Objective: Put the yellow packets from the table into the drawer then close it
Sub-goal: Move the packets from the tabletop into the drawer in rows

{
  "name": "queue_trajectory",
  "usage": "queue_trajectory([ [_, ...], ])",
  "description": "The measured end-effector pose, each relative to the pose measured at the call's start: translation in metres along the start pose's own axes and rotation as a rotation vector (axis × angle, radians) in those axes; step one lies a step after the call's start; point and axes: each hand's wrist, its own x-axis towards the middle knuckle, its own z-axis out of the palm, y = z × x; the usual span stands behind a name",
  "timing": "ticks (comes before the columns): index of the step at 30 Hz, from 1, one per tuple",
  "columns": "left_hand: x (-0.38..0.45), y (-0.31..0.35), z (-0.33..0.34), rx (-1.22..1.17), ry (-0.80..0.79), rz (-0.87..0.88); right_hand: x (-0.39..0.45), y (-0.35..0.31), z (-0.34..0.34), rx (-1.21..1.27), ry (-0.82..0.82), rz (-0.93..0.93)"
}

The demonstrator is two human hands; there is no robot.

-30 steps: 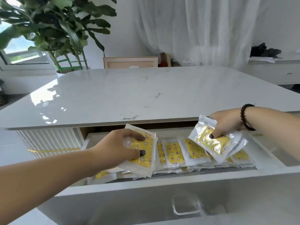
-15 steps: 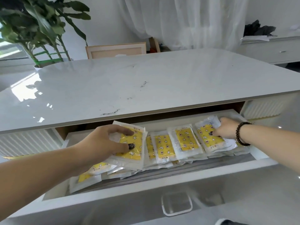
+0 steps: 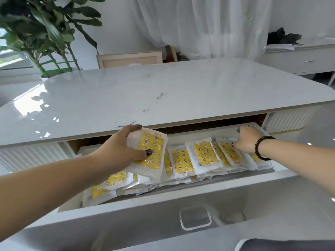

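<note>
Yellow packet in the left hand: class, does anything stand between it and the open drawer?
Nothing visible does. The left hand holds the yellow star-printed plastic packet directly above the open white drawer, over packets already lying inside.

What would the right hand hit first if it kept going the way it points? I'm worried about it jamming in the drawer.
Probably the drawer's back wall: the right hand already presses on the yellow packets at the rear right; depth is unclear.
</note>
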Motion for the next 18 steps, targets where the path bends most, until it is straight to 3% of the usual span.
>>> queue_trajectory([
  [3,-0.010,0.005,-0.008,-0.031,0.030,-0.021,-0.016,-0.018,-0.026,0.074,0.039,-0.116],
  [5,-0.019,0.008,-0.013,-0.027,0.034,-0.027,-0.033,-0.038,-0.046,0.274,0.012,-0.155],
  [10,-0.043,0.019,-0.021,-0.140,0.044,-0.011,-0.087,-0.099,-0.075,0.902,-0.279,-0.146],
  [14,-0.057,0.024,-0.022,-0.279,0.069,0.003,-0.128,-0.138,-0.072,1.046,-0.431,-0.223],
  [18,-0.066,0.021,-0.025,-0.350,0.115,-0.018,-0.152,-0.169,-0.060,1.173,-0.384,-0.259],
])
